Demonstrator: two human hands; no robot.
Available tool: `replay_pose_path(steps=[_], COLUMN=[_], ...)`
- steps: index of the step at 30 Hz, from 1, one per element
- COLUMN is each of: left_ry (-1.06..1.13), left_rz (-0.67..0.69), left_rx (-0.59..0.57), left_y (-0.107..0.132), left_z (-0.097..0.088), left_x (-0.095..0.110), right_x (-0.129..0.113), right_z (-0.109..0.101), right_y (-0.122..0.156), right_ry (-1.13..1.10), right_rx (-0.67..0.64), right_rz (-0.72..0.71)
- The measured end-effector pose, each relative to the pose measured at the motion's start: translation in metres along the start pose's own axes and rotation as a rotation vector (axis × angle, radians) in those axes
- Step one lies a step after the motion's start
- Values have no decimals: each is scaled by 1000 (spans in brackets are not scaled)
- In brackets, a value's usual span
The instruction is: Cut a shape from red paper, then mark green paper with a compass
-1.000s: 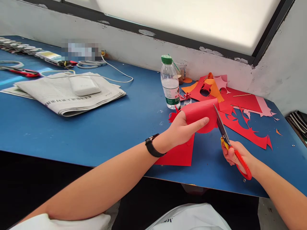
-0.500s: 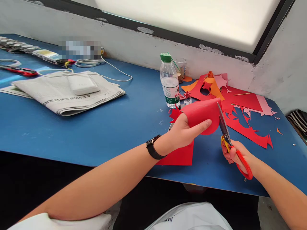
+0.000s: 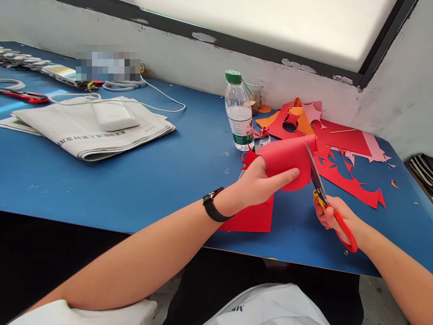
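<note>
My left hand (image 3: 259,185) grips a curled sheet of red paper (image 3: 287,153), its thumb lying across the front and its other fingers mostly behind. In my right hand (image 3: 334,216) is a pair of scissors (image 3: 316,176) with red and yellow handles. Their blades point up and lie along the right edge of the held paper. Whether the blades are closed fully on the paper I cannot tell. Under my left wrist a flat red sheet (image 3: 253,219) rests on the table. A spiky red paper cutout (image 3: 249,158) shows just behind the left hand.
A plastic water bottle (image 3: 239,113) with a green cap stands behind the hands. Red, pink and orange paper scraps (image 3: 352,185) spread over the right side. On the left, folded newspaper (image 3: 135,137) carries a white case (image 3: 115,115). A red cutter (image 3: 25,95) lies at far left.
The held red paper has shifted slightly, and more of its upper right corner sticks out behind the scissor blades. Both hands keep their grips; the view has tilted a little.
</note>
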State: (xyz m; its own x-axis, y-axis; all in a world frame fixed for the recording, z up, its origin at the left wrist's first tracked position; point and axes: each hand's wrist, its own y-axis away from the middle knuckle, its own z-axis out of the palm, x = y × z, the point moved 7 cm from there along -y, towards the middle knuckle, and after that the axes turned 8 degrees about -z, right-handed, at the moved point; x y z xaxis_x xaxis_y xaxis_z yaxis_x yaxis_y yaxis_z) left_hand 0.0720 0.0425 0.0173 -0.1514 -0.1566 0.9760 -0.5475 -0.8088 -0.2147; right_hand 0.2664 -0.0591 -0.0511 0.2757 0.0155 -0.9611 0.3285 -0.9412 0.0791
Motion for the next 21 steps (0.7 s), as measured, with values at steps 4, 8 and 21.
replay_pose_path(steps=[4, 8, 21], left_ry=[28, 19, -33], left_rz=[5, -8, 30], left_rx=[-12, -12, -27], left_y=[0, 0, -2], left_z=[0, -1, -2], left_x=[2, 0, 6], right_x=[-5, -5, 2], right_z=[0, 0, -4], right_y=[1, 1, 2], right_ry=[23, 24, 45], right_rx=[-12, -18, -4], right_rz=[-33, -36, -66])
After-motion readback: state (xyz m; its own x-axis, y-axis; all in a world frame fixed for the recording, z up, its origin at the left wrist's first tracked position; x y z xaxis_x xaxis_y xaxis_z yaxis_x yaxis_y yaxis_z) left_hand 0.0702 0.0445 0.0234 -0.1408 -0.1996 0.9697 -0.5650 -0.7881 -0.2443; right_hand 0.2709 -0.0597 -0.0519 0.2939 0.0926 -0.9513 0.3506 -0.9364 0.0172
